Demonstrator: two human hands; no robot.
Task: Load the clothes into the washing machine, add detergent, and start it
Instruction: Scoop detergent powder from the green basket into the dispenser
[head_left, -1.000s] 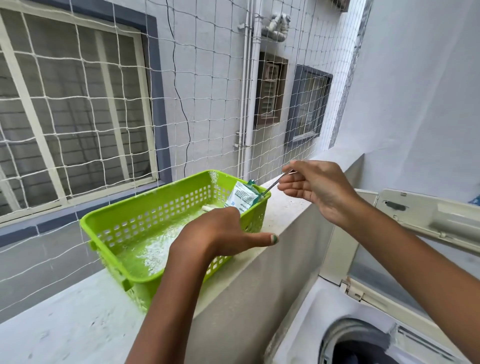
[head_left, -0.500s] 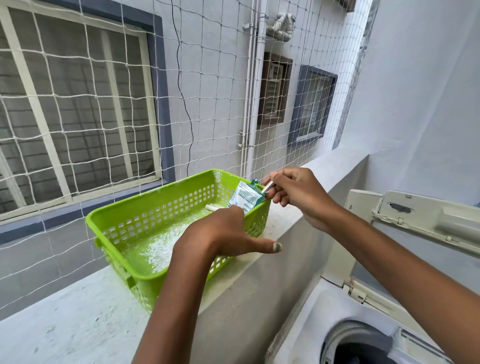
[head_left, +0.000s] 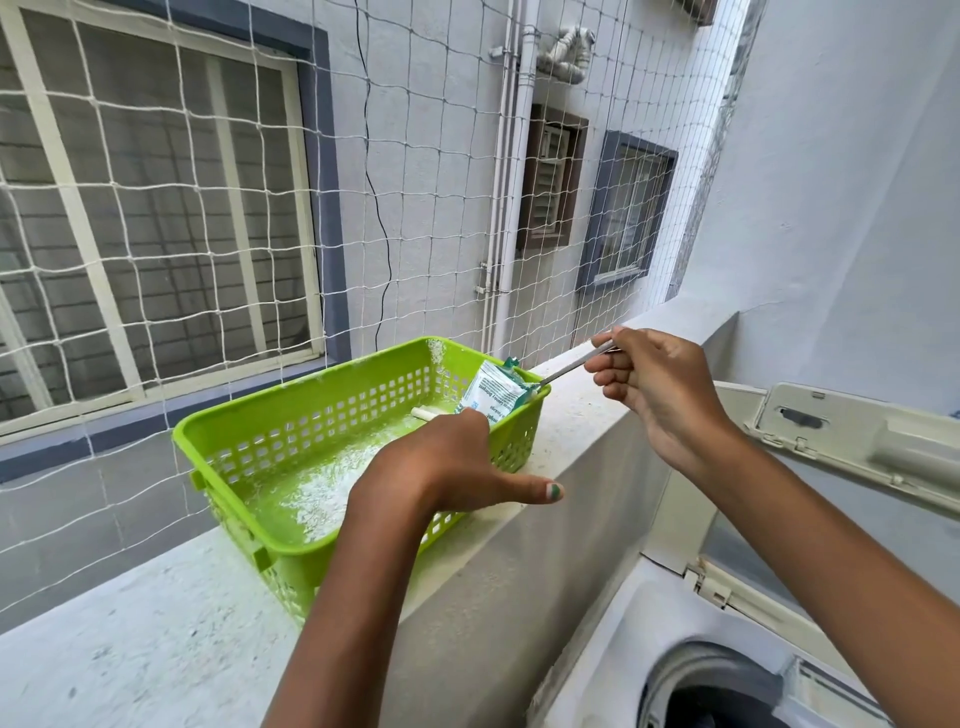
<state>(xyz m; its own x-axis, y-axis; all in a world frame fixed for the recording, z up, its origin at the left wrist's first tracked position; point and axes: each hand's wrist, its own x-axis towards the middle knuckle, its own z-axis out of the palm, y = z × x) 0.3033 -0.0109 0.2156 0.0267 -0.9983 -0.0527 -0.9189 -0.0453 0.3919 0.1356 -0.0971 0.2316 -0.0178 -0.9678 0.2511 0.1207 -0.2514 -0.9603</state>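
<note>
1. Presently we hold the detergent packet (head_left: 493, 392) with our left hand (head_left: 441, 467) inside the green basket (head_left: 322, 410), thumb stretched out.
2. Our right hand (head_left: 660, 384) pinches a thin metal spoon (head_left: 571, 364), tip at the packet's mouth.
3. Basket sits on the ledge (head_left: 587, 415); spilled white powder (head_left: 317, 493) coats its floor.
4. Washing machine (head_left: 727, 649) stands below right, lid (head_left: 857, 431) raised.

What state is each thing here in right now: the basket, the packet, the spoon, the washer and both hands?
Green basket: on the ledge, powder scattered inside.
Detergent packet: upright in the basket's far corner, open.
Spoon: tip in the packet.
Left hand: steadies the packet.
Right hand: pinches the spoon handle.
Washing machine: lid raised.
</note>
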